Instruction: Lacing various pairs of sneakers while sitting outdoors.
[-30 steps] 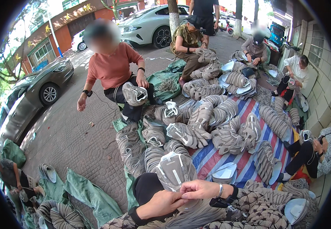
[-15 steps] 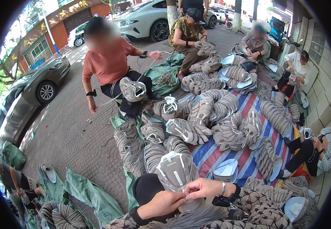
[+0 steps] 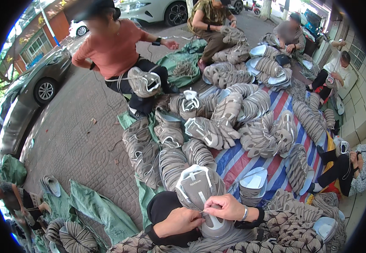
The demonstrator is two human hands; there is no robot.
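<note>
A grey and white shoe upper stands on my lap at the bottom middle. My right hand pinches at its front, fingers closed on the material. My left hand lies just left of it, fingers curled against the lower edge of the same upper. Stacks of grey shoe uppers lie right beyond my knees on a striped sheet.
A person in an orange top sits across, holding another upper. Other seated people work at the top, top right and right. Green sacks lie at lower left. Parked cars line the paved ground at left.
The view has tilted so the piles sit lower in the picture. The person in orange has reached an arm out to the side. My hands stay together on the upper.
</note>
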